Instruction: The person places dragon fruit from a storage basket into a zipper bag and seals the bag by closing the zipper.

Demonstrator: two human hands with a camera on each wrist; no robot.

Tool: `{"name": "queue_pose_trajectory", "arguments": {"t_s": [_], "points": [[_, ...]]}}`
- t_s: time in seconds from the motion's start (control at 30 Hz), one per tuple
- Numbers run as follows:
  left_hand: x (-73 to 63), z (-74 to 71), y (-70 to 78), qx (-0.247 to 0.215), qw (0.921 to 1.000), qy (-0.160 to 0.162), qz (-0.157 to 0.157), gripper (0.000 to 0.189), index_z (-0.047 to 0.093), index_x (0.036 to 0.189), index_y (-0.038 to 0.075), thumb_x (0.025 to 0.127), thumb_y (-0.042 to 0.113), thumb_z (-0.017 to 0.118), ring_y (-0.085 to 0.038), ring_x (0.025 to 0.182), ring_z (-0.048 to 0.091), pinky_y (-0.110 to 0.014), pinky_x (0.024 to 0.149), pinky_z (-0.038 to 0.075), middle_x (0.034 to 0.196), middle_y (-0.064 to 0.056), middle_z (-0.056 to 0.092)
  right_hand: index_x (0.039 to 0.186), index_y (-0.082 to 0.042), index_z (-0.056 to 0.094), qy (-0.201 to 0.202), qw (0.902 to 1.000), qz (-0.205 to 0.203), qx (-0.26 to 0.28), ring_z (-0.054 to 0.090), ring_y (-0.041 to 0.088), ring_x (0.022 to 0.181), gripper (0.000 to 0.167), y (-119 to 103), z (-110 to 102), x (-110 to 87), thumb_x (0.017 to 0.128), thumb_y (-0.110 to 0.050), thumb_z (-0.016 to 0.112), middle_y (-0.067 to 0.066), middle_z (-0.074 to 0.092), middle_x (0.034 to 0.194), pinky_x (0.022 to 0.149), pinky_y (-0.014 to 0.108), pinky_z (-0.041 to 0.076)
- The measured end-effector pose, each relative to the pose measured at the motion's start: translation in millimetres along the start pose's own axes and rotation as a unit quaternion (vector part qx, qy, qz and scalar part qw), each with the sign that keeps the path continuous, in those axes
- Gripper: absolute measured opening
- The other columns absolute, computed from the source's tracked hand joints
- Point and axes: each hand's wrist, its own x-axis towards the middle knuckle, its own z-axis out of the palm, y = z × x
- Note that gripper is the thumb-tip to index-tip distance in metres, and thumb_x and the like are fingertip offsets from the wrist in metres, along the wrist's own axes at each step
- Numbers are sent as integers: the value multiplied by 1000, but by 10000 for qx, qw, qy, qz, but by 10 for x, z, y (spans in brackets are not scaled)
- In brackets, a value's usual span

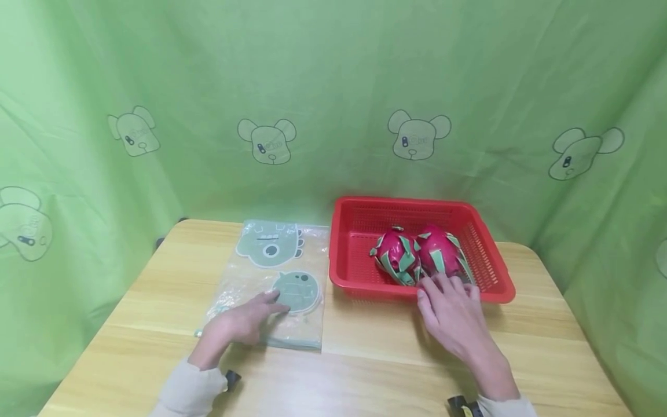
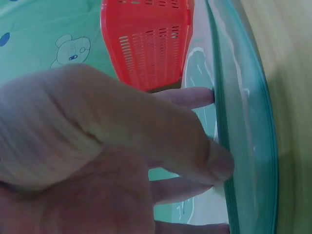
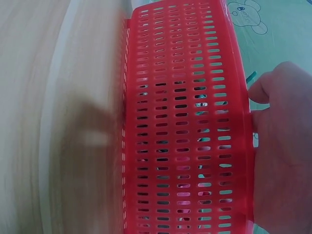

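Observation:
Two pink dragon fruits (image 1: pixel 398 252) with green scales lie side by side in a red plastic basket (image 1: pixel 344 284). My right hand (image 1: pixel 455 315) grips the basket's near rim, its fingers bent over the edge close to the right-hand fruit. In the right wrist view the thumb meets the rim (image 3: pixel 246 126); the other fingertips are hidden. To the left, a clear zip bag (image 1: pixel 307 327) with green cartoon prints lies flat on the table. My left hand (image 1: pixel 245 318) rests on it with fingers spread. The left wrist view has its thumb beside the bag's green zip strip (image 2: pixel 226 195).
A light wooden table (image 1: pixel 375 370) carries everything. Green curtains (image 1: pixel 339 69) with bear-head drawings hang behind the table and along both sides. The basket's left wall stands right beside the bag. Dark wrist straps (image 1: pixel 233 380) show at the sleeves.

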Motion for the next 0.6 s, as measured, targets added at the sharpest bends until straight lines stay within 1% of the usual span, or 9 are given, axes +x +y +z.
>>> {"name": "queue_pose_trajectory", "arguments": {"t_s": [0.13, 0.23, 0.37, 0.43, 0.47, 0.53, 0.6], "points": [[6, 45, 28, -111, 9998, 52, -164, 95, 54, 149, 16, 66, -30, 64, -47, 152, 19, -66, 108, 39, 167, -19, 21, 119, -11, 66, -49, 10000, -24, -30, 53, 38, 110, 30, -4, -8, -8, 104, -30, 47, 15, 62, 116, 90, 62, 34], [24, 75, 68, -138, 9994, 132, -274, 97, 52, 150, 18, 65, -28, 66, -48, 152, 17, -67, 100, 47, 168, -18, 21, 118, -11, 65, -71, 10000, -19, -25, 52, 39, 111, 29, 1, -14, -15, 104, -29, 47, 16, 62, 117, 91, 63, 34], [45, 101, 107, 65, 9992, 245, -315, 100, 49, 151, 19, 64, -28, 65, -50, 151, 18, -58, 81, 59, 167, -18, 23, 117, -12, 65, -87, 10000, -8, 0, 52, 39, 112, 29, 3, -25, -21, 104, -29, 47, 16, 62, 117, 91, 63, 34], [49, 112, 113, 208, 9988, 287, -340, 102, 49, 152, 20, 64, -30, 65, -49, 151, 20, -55, 76, 60, 168, -16, 24, 118, -11, 65, -90, 10000, -15, 24, 52, 39, 112, 29, 5, -29, -22, 104, -29, 47, 16, 62, 117, 91, 63, 34], [49, 116, 115, 279, 9985, 302, -357, 103, 49, 152, 21, 64, -30, 64, -48, 151, 20, -56, 77, 60, 168, -16, 24, 119, -11, 65, -93, 9999, -22, 43, 52, 39, 112, 29, 5, -31, -22, 104, -29, 47, 16, 63, 117, 91, 63, 34], [46, 123, 114, 359, 9981, 336, -370, 104, 49, 152, 22, 63, -30, 64, -47, 151, 21, -62, 81, 57, 167, -15, 25, 120, -11, 65, -112, 9999, -31, 47, 52, 39, 112, 31, 6, -31, -24, 104, -30, 48, 16, 63, 117, 91, 62, 34], [43, 138, 106, 388, 9979, 368, -373, 105, 49, 152, 22, 63, -30, 65, -46, 151, 22, -72, 89, 50, 167, -14, 25, 123, -10, 65, -163, 9998, -25, 54, 52, 39, 113, 33, 5, -27, -30, 104, -31, 48, 16, 63, 118, 91, 62, 34]]}}
